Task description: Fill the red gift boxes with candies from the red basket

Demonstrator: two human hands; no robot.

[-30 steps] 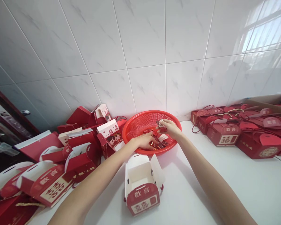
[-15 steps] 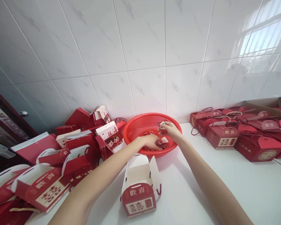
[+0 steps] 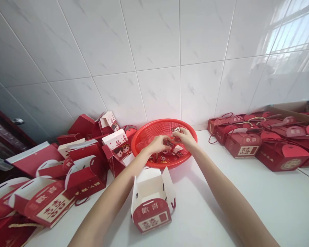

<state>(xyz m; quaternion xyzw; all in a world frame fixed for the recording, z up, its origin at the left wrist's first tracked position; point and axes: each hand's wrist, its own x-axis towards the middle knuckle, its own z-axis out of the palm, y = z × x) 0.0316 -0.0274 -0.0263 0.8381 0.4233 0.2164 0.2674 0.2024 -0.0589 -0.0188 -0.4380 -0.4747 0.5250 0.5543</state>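
A red plastic basket [image 3: 149,133] stands against the wall, with several small wrapped sweets [image 3: 164,159] in its bottom. Inside its rim, my left hand [image 3: 158,144] has its fingers closed on a red-wrapped sweet [image 3: 167,142]. My right hand [image 3: 185,137], over the basket's right side, pinches a small dark red packet [image 3: 176,130] with a white patch. Just in front of the basket stands an open red and white gift box [image 3: 151,213], its flaps up and its white inside showing. My left forearm passes beside this box.
Open and partly folded red gift boxes [image 3: 86,175] crowd the left of the white table [image 3: 203,206]. On the right, closed red boxes [image 3: 243,146] with cord handles stand in rows, a cardboard carton [image 3: 285,107] behind them. A tiled wall [image 3: 159,92] runs along the back.
My left hand has risen from the basket's bottom with a red-wrapped sweet in its fingers. The right hand still holds its packet near the basket's right side. The view has shifted slightly.
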